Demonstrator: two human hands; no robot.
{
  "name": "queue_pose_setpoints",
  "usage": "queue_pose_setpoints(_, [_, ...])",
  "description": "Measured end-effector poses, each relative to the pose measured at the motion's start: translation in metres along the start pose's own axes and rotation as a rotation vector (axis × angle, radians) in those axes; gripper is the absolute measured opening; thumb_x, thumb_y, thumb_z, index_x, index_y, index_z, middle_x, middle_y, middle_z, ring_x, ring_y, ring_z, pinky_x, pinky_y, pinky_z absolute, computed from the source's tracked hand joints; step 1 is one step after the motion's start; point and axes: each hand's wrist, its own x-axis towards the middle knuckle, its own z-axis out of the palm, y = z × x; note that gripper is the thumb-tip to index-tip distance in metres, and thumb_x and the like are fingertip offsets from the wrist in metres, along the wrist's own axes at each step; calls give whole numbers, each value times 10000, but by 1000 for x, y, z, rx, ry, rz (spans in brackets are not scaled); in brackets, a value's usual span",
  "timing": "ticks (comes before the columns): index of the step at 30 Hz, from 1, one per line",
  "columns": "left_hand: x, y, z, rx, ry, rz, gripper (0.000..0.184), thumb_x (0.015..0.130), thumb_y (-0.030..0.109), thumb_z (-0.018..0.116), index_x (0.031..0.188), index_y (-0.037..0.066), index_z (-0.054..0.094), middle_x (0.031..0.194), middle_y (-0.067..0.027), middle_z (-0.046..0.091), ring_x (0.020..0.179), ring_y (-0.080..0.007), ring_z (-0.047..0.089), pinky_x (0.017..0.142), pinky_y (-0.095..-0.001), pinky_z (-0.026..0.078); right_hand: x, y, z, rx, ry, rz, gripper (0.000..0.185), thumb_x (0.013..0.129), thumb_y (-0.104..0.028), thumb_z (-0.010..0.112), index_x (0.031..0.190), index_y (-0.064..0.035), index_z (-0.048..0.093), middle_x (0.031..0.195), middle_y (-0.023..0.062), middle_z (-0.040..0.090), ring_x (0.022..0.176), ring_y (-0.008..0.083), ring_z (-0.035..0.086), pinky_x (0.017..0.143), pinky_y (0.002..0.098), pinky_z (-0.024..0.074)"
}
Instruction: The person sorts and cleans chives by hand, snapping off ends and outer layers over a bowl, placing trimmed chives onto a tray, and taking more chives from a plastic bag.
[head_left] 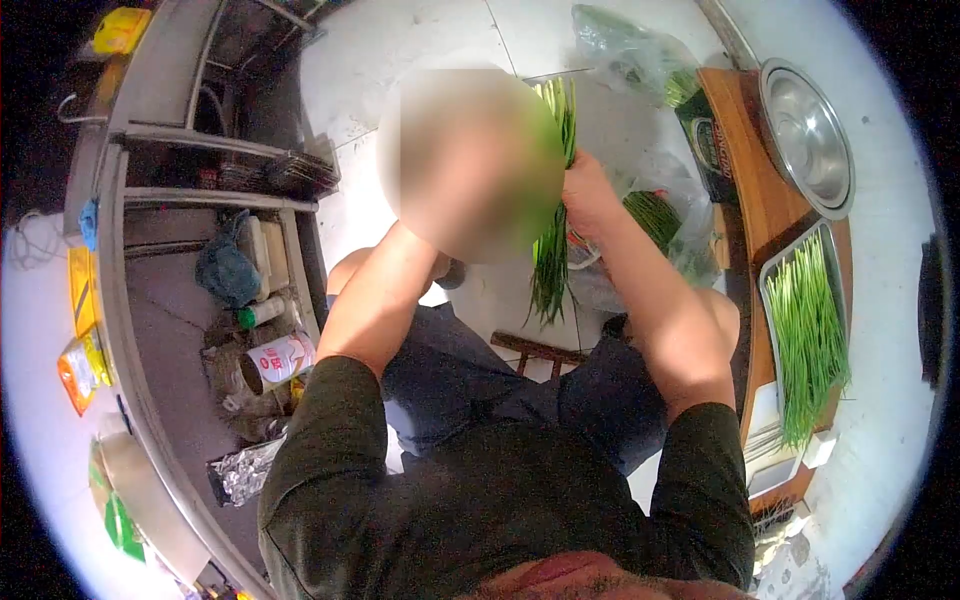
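Greens [551, 250] in a long bunch are ahead of the person [500, 480], their long axis running up and down the view. The right hand [588, 192] is clamped round them near mid-length, from their right side. The left forearm [385, 285] points towards them; the left hand is lost in blur, its grip impossible to tell.

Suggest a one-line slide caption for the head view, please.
Right hand gripping long chive-like greens; to the right, a steel basin and tray of similar greens.
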Motion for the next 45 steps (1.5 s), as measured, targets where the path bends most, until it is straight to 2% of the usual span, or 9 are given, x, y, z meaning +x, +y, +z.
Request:
queue_pose_setpoints(12, [1,-11,-5,104,6,-51,366,948,208,560,1278,57,511,1224,-64,555,1116,-161,528,928,-312,453,5,1,0,-185,83,-83,342,778,-107,726,1066,32,603,941,82,663,795,139,611,703,301,507])
queue_pose_setpoints(16, [0,-2,2,93,67,-204,335,957,249,541,1233,59,537,1169,-53,576,1053,-152,549,878,-304,471,3,-1,0,-130,80,-64,336,785,-125,725,1060,32,613,940,76,663,789,137,611,696,299,504])
queue_pose_setpoints(20, [-1,-16,-8,34,-3,-33,350,949,243,558,1246,62,533,1183,-61,577,1067,-164,552,893,-314,472,2,-3,-2,-154,48,-48,354,778,-127,737,1064,37,610,944,76,665,784,139,616,704,297,508])
queue_pose_setpoints(22, [-5,11,-10,70,-35,79,392,942,252,585,1277,59,519,1214,-77,574,1099,-187,552,926,-331,467,-5,-10,1,-63,7,-49,371,775,-126,743,1074,43,602,947,80,665,783,142,621,707,299,512])
queue_pose_setpoints(25, [-4,17,-16,-40,67,-27,366,935,245,595,1243,55,540,1184,-71,592,1067,-181,568,897,-329,483,-3,-7,-1,-5,4,-20,400,765,-126,751,1087,48,589,952,90,665,794,151,630,710,305,518])
queue_pose_setpoints(29, [9,5,-56,389,114,120,327,934,228,592,1208,54,554,1160,-67,598,1036,-170,572,870,-319,488,-5,-10,0,-7,-19,-26,402,767,-120,749,1092,48,583,964,102,665,804,166,640,711,313,524])
queue_pose_setpoints(34, [7,10,-44,241,117,40,299,933,229,581,1179,60,562,1127,-58,596,1009,-159,569,850,-310,486,0,-6,-3,35,-14,-1,419,777,-131,743,1110,59,576,976,112,665,811,181,645,718,326,528])
queue_pose_setpoints(42, [-14,29,4,-225,-81,13,267,937,239,552,1143,70,567,1080,-45,588,974,-143,562,824,-294,478,4,4,-2,4,-59,76,443,786,-140,738,1159,30,570,1016,111,656,879,186,636,767,332,522])
queue_pose_setpoints(45, [-6,-13,-13,-238,-62,124,321,946,234,549,1216,61,536,1136,-62,585,1012,-166,566,859,-310,478,5,10,-3,43,-73,62,506,757,-141,751,1186,32,548,1021,124,652,885,197,633,757,344,529])
